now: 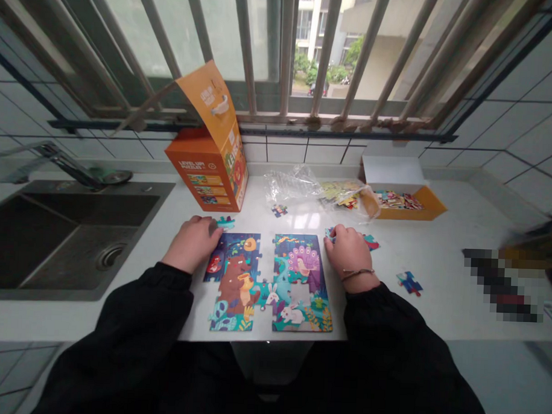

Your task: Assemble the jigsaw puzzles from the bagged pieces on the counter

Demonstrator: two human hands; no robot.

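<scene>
Two partly joined jigsaw sections lie side by side on the counter: the left section [240, 278] shows a brown bear, the right section [301, 262] a purple peacock and a white rabbit. A gap opens within the right section. My left hand [191, 243] is closed at the upper left corner of the bear section, thumb and fingers at a teal puzzle piece [225, 223]. Beside the peacock section's upper right corner, my right hand [350, 255] has its fingers curled down over a blue puzzle piece [329, 233], partly hidden. A red and teal piece [372, 242] shows past its knuckles.
A loose blue piece [410, 283] lies to the right, another small piece [279, 211] behind the sections. At the back stand an open orange puzzle box [204, 174], a clear plastic bag [292, 184] and an orange tray of pieces [414, 212]. A sink [143, 244] is left.
</scene>
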